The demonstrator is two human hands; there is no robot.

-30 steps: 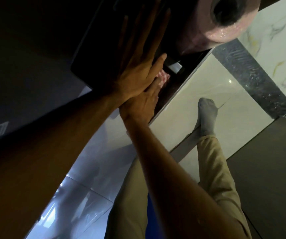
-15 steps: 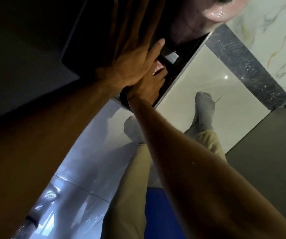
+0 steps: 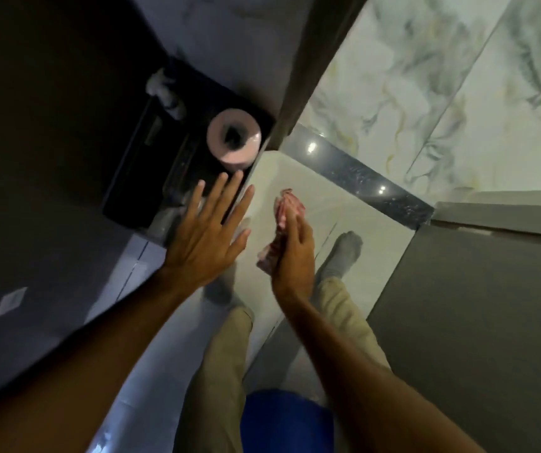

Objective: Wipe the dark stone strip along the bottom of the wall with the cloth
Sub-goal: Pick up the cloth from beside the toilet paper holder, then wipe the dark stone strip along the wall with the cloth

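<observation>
The dark stone strip (image 3: 363,178) runs diagonally along the foot of the marbled wall, glossy with light spots. My right hand (image 3: 293,256) holds a crumpled pink cloth (image 3: 283,220) in the air above the white floor, left of the strip and apart from it. My left hand (image 3: 207,237) hovers with fingers spread, empty, over the edge of a black shelf (image 3: 138,191).
A pink roll of toilet paper (image 3: 233,137) and a white crumpled wad (image 3: 164,89) stand on the black shelf. A grey door (image 3: 478,338) fills the right. My feet in grey socks (image 3: 344,253) stand on the white floor tiles (image 3: 321,197). A dark post (image 3: 314,60) rises beside the shelf.
I have risen away from the shelf, so the view is higher. My right hand drew the cloth out from the shelf edge to the right. My left hand lifted off the shelf.
</observation>
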